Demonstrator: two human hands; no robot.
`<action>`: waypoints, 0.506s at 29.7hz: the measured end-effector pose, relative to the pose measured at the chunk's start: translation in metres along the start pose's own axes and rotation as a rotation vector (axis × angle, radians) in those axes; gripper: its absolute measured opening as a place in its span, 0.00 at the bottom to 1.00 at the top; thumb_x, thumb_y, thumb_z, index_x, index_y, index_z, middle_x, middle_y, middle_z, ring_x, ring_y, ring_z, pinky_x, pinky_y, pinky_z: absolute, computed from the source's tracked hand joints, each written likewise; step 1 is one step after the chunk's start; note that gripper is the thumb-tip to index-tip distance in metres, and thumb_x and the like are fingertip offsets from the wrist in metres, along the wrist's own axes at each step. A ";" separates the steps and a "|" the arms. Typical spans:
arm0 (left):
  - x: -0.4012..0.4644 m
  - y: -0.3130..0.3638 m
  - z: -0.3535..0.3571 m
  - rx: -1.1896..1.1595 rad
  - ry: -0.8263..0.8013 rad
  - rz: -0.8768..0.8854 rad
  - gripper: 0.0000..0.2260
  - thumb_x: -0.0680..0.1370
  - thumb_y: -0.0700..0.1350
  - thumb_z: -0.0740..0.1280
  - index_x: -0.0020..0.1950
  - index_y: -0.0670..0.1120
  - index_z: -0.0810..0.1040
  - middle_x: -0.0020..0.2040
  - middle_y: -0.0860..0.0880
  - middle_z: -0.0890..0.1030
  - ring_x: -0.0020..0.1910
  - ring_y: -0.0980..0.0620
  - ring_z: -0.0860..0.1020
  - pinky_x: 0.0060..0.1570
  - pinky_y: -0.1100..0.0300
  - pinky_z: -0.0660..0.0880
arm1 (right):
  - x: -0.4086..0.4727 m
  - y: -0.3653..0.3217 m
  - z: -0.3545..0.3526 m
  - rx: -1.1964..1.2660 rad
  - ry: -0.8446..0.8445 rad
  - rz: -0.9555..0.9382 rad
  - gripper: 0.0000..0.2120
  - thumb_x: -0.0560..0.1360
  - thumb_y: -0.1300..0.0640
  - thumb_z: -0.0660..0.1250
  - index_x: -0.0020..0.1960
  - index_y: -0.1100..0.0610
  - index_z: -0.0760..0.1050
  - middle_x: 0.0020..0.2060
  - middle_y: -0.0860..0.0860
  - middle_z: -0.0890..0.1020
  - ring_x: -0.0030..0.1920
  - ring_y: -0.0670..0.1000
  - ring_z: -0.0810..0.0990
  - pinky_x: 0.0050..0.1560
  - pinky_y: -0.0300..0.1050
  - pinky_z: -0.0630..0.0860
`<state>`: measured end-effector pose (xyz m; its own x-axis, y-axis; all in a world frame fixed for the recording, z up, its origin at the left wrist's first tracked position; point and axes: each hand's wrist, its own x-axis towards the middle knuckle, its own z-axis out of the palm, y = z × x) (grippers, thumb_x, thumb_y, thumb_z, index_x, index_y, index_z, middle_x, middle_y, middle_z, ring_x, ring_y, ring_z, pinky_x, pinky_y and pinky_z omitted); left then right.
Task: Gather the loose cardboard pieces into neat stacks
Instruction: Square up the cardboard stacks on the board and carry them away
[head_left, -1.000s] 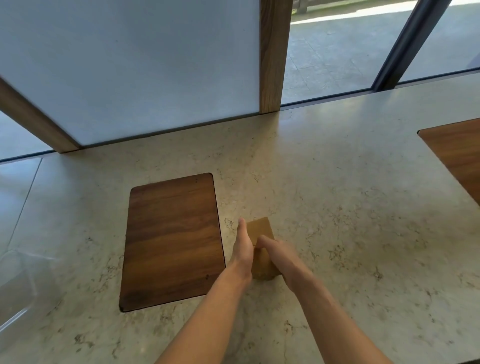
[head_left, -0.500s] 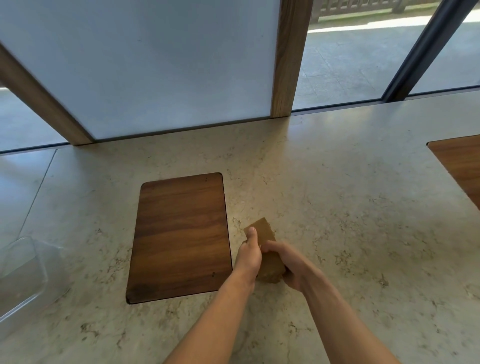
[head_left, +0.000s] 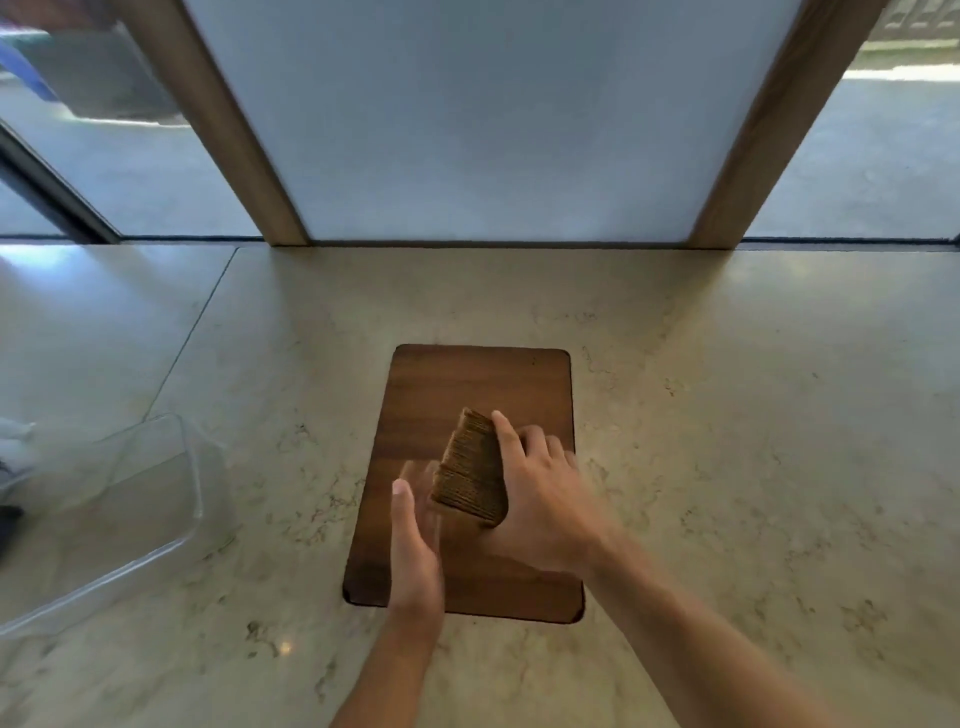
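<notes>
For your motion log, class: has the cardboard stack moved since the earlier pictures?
Yes. The stack, in the right hand, went left: from the counter onto the wooden board.

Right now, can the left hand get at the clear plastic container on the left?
Probably yes. The left hand is open, holds nothing, and only bare countertop lies between it and the clear plastic container. The right hand alone grips the cardboard stack.

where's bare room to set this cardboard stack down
Free: far half of the dark wooden inset board, and beige stone counter right of it. Crowded: board's near half, under both hands; clear plastic tub fills the left.
</notes>
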<state>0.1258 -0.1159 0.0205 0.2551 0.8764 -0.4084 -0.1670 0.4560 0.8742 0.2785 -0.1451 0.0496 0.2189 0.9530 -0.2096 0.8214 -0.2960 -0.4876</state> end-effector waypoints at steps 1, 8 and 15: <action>0.002 0.003 -0.009 0.109 0.036 0.073 0.40 0.70 0.79 0.62 0.76 0.59 0.70 0.76 0.50 0.77 0.76 0.51 0.72 0.76 0.50 0.65 | 0.001 -0.001 0.000 -0.096 -0.030 -0.038 0.64 0.61 0.30 0.73 0.83 0.50 0.41 0.71 0.55 0.68 0.69 0.59 0.69 0.72 0.60 0.67; 0.074 -0.014 -0.077 0.647 -0.332 0.378 0.41 0.74 0.78 0.59 0.84 0.67 0.52 0.85 0.65 0.52 0.84 0.61 0.50 0.78 0.50 0.52 | 0.037 0.004 0.054 -0.259 -0.054 -0.170 0.65 0.59 0.35 0.72 0.82 0.47 0.34 0.75 0.49 0.59 0.75 0.57 0.59 0.79 0.61 0.57; 0.118 0.006 -0.079 1.128 -0.789 0.487 0.63 0.60 0.77 0.76 0.82 0.69 0.36 0.82 0.65 0.30 0.84 0.58 0.39 0.75 0.54 0.57 | 0.035 0.018 0.051 -0.134 -0.023 -0.165 0.64 0.62 0.31 0.72 0.83 0.44 0.35 0.74 0.49 0.60 0.73 0.50 0.60 0.68 0.46 0.72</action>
<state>0.0802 0.0028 -0.0433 0.9001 0.4250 -0.0959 0.3377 -0.5414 0.7700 0.2742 -0.1203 -0.0100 0.0650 0.9855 -0.1569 0.9082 -0.1236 -0.3999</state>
